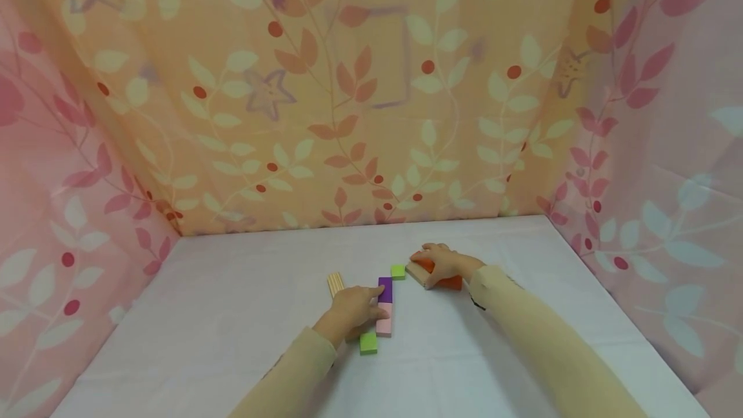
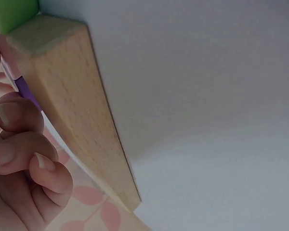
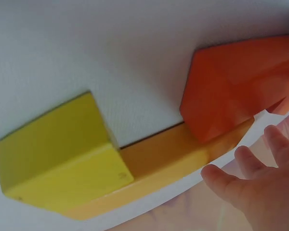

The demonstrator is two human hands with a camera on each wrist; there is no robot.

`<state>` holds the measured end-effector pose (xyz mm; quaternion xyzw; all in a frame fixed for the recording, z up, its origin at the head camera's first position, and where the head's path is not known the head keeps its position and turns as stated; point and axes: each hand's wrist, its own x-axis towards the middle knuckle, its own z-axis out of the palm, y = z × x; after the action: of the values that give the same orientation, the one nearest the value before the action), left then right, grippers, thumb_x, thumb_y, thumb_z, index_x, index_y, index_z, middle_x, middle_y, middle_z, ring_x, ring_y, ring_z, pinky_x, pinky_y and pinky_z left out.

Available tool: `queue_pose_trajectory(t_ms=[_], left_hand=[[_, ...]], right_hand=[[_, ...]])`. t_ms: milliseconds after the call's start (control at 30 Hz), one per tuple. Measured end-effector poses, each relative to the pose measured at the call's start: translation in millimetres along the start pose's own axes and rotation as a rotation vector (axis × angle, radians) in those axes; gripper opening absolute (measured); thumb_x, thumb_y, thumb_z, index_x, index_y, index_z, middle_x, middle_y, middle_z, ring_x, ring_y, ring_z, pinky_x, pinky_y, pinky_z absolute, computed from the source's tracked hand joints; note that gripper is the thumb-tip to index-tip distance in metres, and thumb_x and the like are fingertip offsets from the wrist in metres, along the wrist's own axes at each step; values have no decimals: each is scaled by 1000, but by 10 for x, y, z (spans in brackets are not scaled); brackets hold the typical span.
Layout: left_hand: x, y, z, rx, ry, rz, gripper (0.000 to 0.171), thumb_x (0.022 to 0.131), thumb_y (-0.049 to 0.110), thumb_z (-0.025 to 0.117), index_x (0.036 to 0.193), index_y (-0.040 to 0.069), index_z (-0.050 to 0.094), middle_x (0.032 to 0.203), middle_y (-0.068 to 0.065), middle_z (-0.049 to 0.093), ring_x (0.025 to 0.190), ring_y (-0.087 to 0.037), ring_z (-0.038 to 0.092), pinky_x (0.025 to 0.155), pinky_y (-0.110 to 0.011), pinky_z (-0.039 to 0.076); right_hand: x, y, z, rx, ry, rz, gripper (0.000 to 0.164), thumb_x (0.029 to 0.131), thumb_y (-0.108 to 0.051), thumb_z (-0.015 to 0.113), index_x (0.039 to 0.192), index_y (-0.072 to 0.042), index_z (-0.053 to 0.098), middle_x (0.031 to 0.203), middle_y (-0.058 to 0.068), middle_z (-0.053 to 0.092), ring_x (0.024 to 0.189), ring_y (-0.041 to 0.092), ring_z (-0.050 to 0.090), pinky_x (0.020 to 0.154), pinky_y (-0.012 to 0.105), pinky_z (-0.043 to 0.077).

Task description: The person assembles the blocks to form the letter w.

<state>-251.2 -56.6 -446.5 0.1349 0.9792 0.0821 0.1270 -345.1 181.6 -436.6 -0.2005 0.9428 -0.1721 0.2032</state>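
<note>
In the head view my left hand (image 1: 351,309) reaches over a row of a purple block (image 1: 386,286) and a pink block (image 1: 384,328), its fingertips on their left side. The other fingers curl in the left wrist view, beside a long wooden block (image 2: 77,101) and a green block (image 2: 14,12). Farther right, my right hand (image 1: 444,264) bends over an orange block (image 1: 427,264), thumb on the near side and fingers on the far side. Beside it a light wooden block (image 1: 416,273) lies at a slant. In the right wrist view, several fingers spread by the orange block.
One lime-green block (image 1: 397,271) lies between the row and the slanted wooden block; another lime-green block (image 1: 368,344) lies at the near end. Thin wooden sticks (image 1: 335,283) stick out beyond the left hand. A yellow block (image 3: 62,149) shows in the right wrist view. Patterned curtains enclose the white table.
</note>
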Motion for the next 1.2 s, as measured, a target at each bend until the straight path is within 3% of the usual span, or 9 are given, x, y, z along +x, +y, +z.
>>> queue_pose_trajectory(t_ms=[400,633,767,867,1000,1200], left_hand=[[-14,4,27,-67,12,19,65,85,52,68,140,20,55,133,-9,60,125,-29,53,100,-45,43],[-22,2,19,-41,18,30,64,86,53,66,140,19,55,131,-8,61,124,-29,54,98,-45,44],[-23,5,6,-51,2,20,65,86,53,65,141,20,53,133,-8,60,125,-30,53,100,-46,43],[-33,9,0,-54,-6,17,66,87,53,65,142,20,52,134,-8,59,126,-30,52,101,-46,42],[-48,8,-12,-52,3,22,65,86,52,66,141,18,54,133,-9,60,125,-30,53,100,-46,43],[-39,1,-22,-37,26,34,64,86,52,66,139,18,55,130,-9,62,122,-29,56,97,-44,45]], right_hand=[[-29,28,37,25,41,-28,65,74,-24,85,133,-23,56,155,20,24,141,43,16,105,72,13],[-102,17,35,38,111,-80,67,73,-27,87,132,-20,56,151,21,29,138,44,19,105,69,18],[-167,-6,33,47,160,-97,67,73,-28,87,131,-20,56,134,15,45,121,37,37,100,59,32],[-211,-26,41,120,163,-110,68,73,-23,87,132,-19,54,113,10,53,101,29,47,88,48,40],[-248,-66,81,226,138,-126,70,75,-16,86,134,-14,49,95,9,53,83,24,48,70,36,39],[-252,-140,200,278,155,-121,71,74,-11,85,134,-5,47,85,7,53,73,19,47,66,31,38]])
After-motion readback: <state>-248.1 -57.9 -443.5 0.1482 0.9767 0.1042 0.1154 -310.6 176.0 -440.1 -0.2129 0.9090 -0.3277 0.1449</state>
